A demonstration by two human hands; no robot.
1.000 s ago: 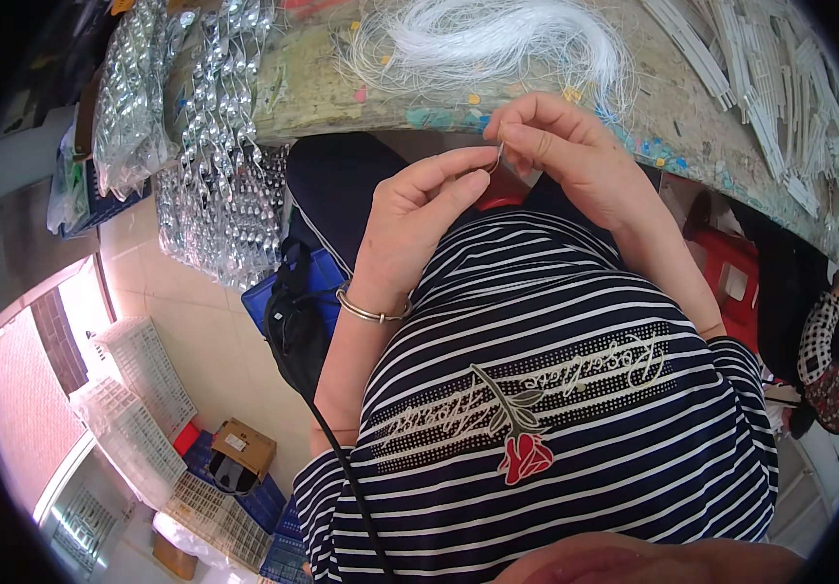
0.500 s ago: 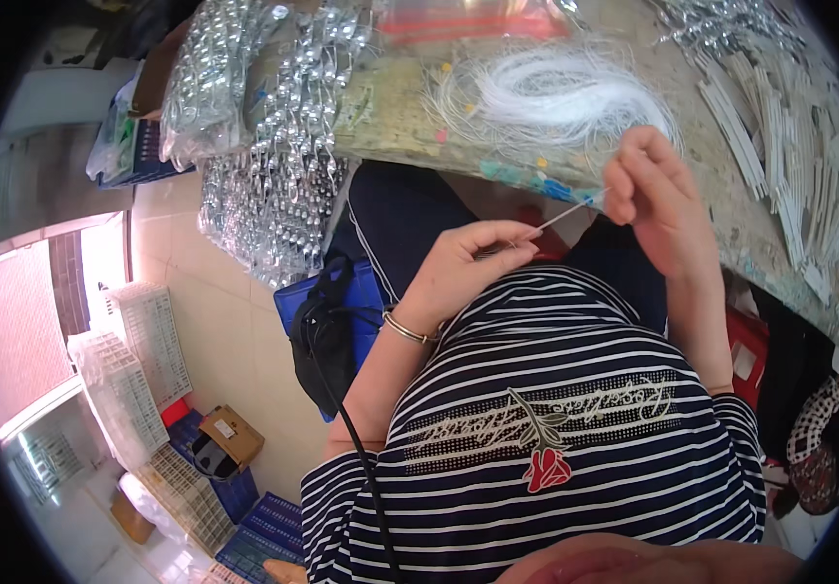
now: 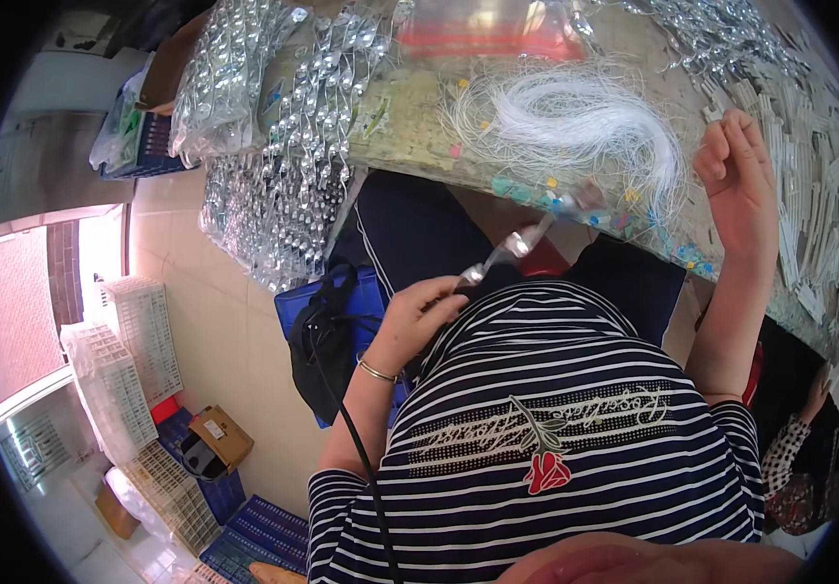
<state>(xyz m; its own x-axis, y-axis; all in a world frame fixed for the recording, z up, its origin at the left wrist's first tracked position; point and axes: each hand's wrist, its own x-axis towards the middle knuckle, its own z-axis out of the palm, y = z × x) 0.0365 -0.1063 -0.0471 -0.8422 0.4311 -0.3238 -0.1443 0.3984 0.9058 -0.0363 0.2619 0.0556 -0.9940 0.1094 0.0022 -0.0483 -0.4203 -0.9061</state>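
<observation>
My left hand (image 3: 418, 319) is closed around one end of a short shiny silver twisted strip (image 3: 517, 243). It stretches away over my lap toward the table edge, its far end smeared by motion. My right hand (image 3: 739, 175) is raised over the right side of the table, beside thin whitish strips (image 3: 789, 195). Its fingers are curled together, and what they hold, if anything, cannot be made out. Between the hands, on the table (image 3: 410, 127), lies a loose bundle of fine white threads (image 3: 585, 117).
Silver twisted strips (image 3: 312, 127) hang over the table's left edge beside plastic-wrapped ones (image 3: 220, 97). More silver pieces (image 3: 721, 39) lie at the far right. A red-edged clear bag (image 3: 488, 39) is at the back. White crates (image 3: 113, 380) stand on the floor. A co-worker's checked sleeve (image 3: 787, 453) shows at lower right.
My hands have moved apart: the left down and left, the right up and right. The thin strand stretched between them is no longer seen; a silver twisted strip now extends from the left hand.
</observation>
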